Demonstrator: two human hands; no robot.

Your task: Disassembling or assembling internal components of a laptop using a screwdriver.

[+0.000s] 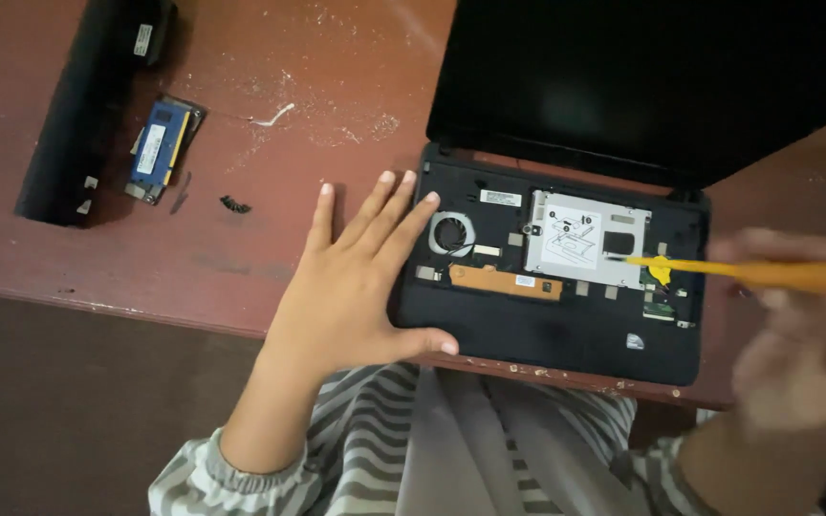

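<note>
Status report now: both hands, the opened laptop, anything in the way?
Left hand flat, steadying laptop base, fingers open. Right hand blurred, holds yellow screwdriver, tip beside metal drive cover. Nothing blocks it; memory module and battery lie apart, far left.

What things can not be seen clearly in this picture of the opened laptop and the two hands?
- Right hand, head view: motion blur hides its grip on the yellow tool.
- Tool tip: too small to tell whether it touches the silver drive cover.
- Laptop left edge: covered by the left hand.
- Screen: cut by the top edge.
- Blue memory module: details too small.
</note>
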